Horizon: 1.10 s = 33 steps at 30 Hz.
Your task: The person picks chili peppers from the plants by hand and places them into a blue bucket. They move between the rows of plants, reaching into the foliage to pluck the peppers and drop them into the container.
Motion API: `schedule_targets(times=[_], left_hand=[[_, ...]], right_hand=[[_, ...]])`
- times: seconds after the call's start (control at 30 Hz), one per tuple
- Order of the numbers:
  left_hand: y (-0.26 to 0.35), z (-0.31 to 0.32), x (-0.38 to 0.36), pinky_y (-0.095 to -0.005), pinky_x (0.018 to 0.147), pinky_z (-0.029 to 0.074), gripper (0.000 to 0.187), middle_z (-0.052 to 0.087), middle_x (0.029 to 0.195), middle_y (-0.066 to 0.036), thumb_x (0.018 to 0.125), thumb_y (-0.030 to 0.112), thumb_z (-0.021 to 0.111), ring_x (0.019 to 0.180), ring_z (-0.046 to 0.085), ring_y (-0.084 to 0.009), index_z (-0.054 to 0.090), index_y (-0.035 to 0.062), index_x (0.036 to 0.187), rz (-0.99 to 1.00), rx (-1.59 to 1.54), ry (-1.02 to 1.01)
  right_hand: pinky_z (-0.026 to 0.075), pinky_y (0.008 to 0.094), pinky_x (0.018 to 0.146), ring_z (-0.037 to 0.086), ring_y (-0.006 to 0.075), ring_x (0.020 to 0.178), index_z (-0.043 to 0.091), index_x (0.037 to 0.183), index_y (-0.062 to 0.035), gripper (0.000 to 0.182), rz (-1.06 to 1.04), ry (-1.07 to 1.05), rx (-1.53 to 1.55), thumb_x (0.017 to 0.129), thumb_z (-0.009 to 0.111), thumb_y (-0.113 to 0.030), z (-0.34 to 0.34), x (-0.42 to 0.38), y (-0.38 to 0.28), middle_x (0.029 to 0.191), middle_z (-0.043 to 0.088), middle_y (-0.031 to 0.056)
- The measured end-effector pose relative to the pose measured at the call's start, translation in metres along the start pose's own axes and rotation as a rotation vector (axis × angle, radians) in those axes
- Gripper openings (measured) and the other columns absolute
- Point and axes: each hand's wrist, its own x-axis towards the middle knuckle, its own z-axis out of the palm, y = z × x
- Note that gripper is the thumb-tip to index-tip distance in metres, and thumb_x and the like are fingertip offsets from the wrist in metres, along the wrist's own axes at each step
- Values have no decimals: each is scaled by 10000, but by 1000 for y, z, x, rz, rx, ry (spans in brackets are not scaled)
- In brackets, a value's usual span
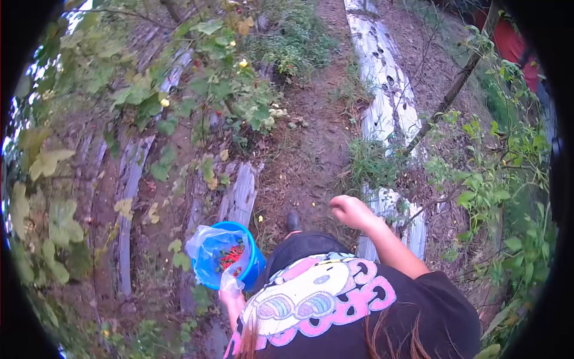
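Bucket (258, 264) in the head view was bright blue with a round mouth, positioned just left of the dark shirt (436, 299). A clear plastic liner (203, 240) lined it and overlapped its left rim. Slim red peppers (231, 257) lay in a loose heap inside the liner, toward the bucket's right side. The left hand (232, 300) grasped the near rim together with the liner. The right hand (351, 212) was raised above the path (311, 149), fingers curled; whether fully clenched could not be determined.
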Motion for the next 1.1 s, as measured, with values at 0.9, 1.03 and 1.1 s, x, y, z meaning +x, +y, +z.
schedule_targets(times=[0.9, 1.03, 1.1], left_hand=[[361, 589, 263, -314, 461, 469, 98, 546, 650, -47, 713, 19, 571, 506, 560, -173, 502, 51, 774, -180, -252, -498], [414, 644, 246, -298, 443, 459, 99, 555, 651, -38, 720, 11, 571, 486, 552, -152, 522, 46, 798, -129, -300, -593], [430, 661, 243, -289, 442, 455, 103, 558, 649, -35, 716, -1, 563, 484, 550, -143, 532, 45, 803, -60, -282, -642]], right_hand=[[439, 377, 828, 550, 278, 988, 598, 1011, -45, 257, -126, 328, -58, 757, 584, -82, -206, 310, 129, 1050, 570, 122], [342, 518, 924, 427, 346, 1165, 572, 1104, -111, 370, -135, 437, -552, 746, 632, -180, -289, 364, 172, 1235, 488, 138], [283, 596, 941, 343, 388, 1233, 559, 1144, -146, 424, 126, 468, -718, 739, 645, -241, -320, 392, 216, 1324, 405, 163]])
